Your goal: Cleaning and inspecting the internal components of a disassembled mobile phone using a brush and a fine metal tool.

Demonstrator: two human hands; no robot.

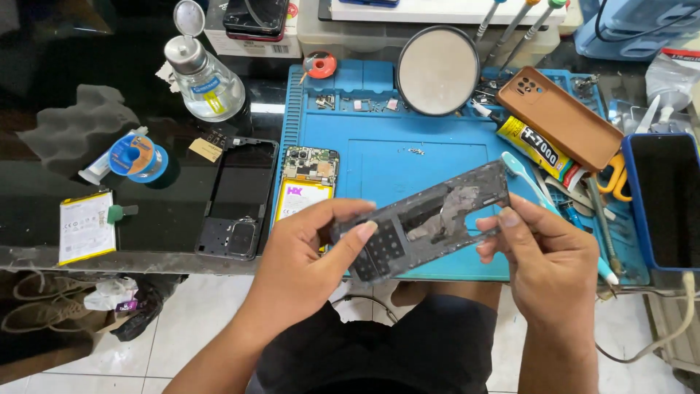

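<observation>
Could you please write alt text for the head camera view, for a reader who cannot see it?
A person's left hand and right hand hold a grey phone panel by its ends above a blue work mat. On the mat lie an opened phone, a round mirror, a glue tube and a brown phone case.

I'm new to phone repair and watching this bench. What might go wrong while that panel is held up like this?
The thin grey phone panel is pinched only at its ends by the left hand and right hand, out past the table edge, so it might flex, crack or drop to the floor. The right hand also grips a light blue tool, which may scratch it. The opened phone lies just below.
</observation>
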